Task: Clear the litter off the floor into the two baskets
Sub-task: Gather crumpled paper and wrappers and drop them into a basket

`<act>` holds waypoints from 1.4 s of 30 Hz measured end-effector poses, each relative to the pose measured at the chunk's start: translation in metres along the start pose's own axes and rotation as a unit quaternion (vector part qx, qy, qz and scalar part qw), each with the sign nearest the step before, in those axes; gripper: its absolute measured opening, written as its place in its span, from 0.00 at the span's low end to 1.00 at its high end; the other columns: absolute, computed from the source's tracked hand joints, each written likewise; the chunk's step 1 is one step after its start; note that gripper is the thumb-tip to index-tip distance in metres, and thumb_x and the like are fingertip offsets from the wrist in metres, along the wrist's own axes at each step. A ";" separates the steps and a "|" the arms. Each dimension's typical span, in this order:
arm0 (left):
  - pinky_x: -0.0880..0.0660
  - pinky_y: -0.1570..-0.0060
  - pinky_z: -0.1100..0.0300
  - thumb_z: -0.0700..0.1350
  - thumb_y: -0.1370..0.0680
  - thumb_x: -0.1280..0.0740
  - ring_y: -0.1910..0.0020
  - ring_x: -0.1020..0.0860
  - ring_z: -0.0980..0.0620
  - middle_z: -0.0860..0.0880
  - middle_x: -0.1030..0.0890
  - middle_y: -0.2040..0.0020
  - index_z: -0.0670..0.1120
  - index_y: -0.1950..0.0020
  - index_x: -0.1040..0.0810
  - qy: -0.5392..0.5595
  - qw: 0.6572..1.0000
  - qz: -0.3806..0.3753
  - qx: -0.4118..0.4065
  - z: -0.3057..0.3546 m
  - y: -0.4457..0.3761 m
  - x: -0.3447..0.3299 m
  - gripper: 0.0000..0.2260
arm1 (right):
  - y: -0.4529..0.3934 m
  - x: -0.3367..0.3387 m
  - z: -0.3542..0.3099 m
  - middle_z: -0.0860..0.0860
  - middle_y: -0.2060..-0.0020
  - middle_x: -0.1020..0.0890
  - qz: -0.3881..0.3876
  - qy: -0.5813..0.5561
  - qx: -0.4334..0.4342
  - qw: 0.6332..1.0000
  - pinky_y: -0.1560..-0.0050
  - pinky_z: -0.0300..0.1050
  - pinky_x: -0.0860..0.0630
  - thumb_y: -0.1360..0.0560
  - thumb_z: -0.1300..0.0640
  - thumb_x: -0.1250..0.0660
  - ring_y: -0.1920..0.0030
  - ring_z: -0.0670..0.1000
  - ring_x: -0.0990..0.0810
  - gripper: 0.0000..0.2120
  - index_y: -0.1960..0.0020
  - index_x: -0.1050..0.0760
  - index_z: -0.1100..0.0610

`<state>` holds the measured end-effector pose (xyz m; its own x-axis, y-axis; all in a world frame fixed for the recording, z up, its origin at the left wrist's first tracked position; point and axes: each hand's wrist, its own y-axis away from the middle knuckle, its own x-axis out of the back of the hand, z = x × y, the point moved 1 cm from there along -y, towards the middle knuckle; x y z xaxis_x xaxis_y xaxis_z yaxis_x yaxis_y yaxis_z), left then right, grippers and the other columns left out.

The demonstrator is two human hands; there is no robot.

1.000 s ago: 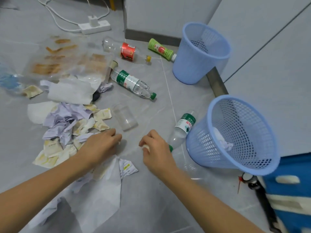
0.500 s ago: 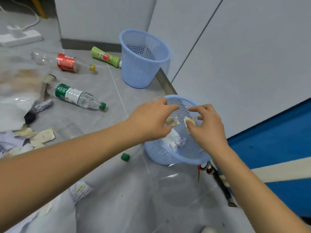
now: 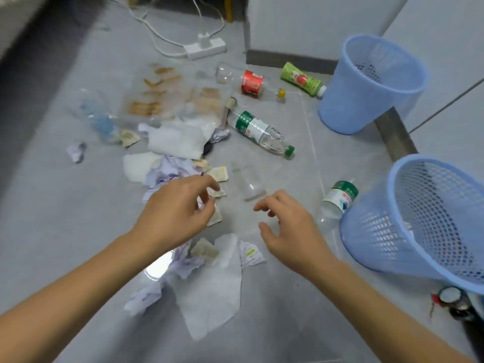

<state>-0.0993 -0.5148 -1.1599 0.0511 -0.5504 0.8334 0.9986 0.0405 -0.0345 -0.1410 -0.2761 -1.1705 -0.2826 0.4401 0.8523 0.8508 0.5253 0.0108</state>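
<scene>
The paper scraps (image 3: 180, 174) lay on the floor (image 3: 52, 231) just under and ahead of the left hand (image 3: 172, 213), the nearer one. The right hand (image 3: 290, 229) hovered beside the clear cup (image 3: 247, 183). Both hands were loosely open and empty. The near basket (image 3: 392, 231) stood to the right.

At the top of the grey tiled floor (image 3: 65, 218) we see a white power strip (image 3: 207, 48) with a white plug (image 3: 203, 38) seated in it, and white cables (image 3: 157, 35) trailing away toward the upper left. Behind it rises a pale wall panel (image 3: 314, 22) with a dark skirting strip (image 3: 288, 60) along its foot. We make out a yellow post (image 3: 228, 9) at the top edge. In the lower right corner lie blurred dark objects (image 3: 455, 305), one with a round white face.
</scene>
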 end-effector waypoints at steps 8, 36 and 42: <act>0.25 0.64 0.55 0.54 0.23 0.38 0.49 0.26 0.55 0.60 0.25 0.53 0.57 0.46 0.23 -0.045 0.990 0.028 0.128 -0.067 0.124 -0.022 0.08 | 0.000 -0.081 -0.008 0.44 0.38 0.32 -0.220 0.084 0.043 0.971 0.45 0.49 0.24 0.27 0.50 0.30 0.38 0.51 0.31 0.27 0.30 0.32 0.43; 0.26 0.62 0.55 0.63 0.25 0.32 0.51 0.20 0.50 0.60 0.20 0.50 0.58 0.45 0.26 -0.034 0.969 -0.003 0.246 -0.081 0.160 -0.056 0.14 | -0.031 -0.147 -0.039 0.53 0.60 0.22 -0.208 -0.019 0.154 0.966 0.62 0.48 0.32 0.31 0.64 0.32 0.59 0.56 0.26 0.09 0.52 0.25 0.56; 0.28 0.64 0.55 0.61 0.25 0.30 0.57 0.22 0.49 0.59 0.21 0.56 0.59 0.45 0.26 -0.006 0.979 0.036 0.200 -0.056 0.115 -0.031 0.13 | -0.032 -0.070 -0.032 0.47 0.64 0.22 -0.146 -0.111 0.100 0.978 0.64 0.46 0.28 0.32 0.64 0.32 0.63 0.51 0.26 0.10 0.54 0.26 0.52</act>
<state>0.0152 -0.5400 -1.2208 0.1191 -0.5234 0.8437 0.9067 0.4035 0.1224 -0.1344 -0.3469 -1.2143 -0.6087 0.3846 0.6939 0.6215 0.7748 0.1157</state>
